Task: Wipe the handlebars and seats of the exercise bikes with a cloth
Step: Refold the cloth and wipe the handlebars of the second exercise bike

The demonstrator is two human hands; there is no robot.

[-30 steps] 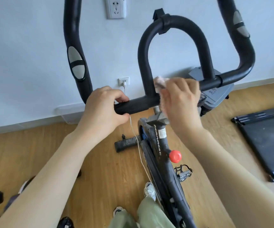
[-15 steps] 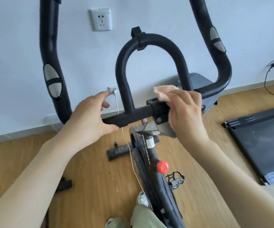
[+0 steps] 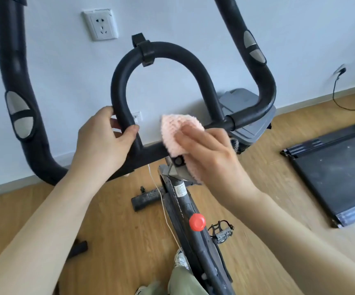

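Item: handlebars [image 3: 166, 50], black, foam-sleeved, at the front of an exercise bike [image 3: 185, 209]. Centre of view, close before a white wall [image 3: 55, 67], above a wooden floor [image 3: 112, 231]. Seat not in view.

Left hand [image 3: 104, 143]: wrapped round the left leg of the centre loop [image 3: 119, 96], thumb in front, fingers behind; steadies the bar.

Right hand [image 3: 210, 154]: closed over a pink cloth [image 3: 178, 128], pressing it on the crossbar [image 3: 151, 152] at the clamp above the stem, between the two legs of the loop.

Step in hand, as judged: wiping the middle of the crossbar.

Method for a good result:
- Wrap the cloth right round the tube rather than dabbing the top face.
- Draw along the tube in overlapping strokes.
- Work into the joints of loop legs and crossbar, and round the clamp bolt [image 3: 178, 160].
- Hold firm with the left hand against twisting.
- Afterwards shift that grip to reach the patch beneath it.

Orientation:
- Crossbar: long axis left to right across the view, right end higher.
- Outer horns [image 3: 264, 92]: swept up and away toward the wall.
- Loop: closed arch toward the wall, open ends down on the crossbar.
- Frame: lengthwise from the person's legs forward to the wall.
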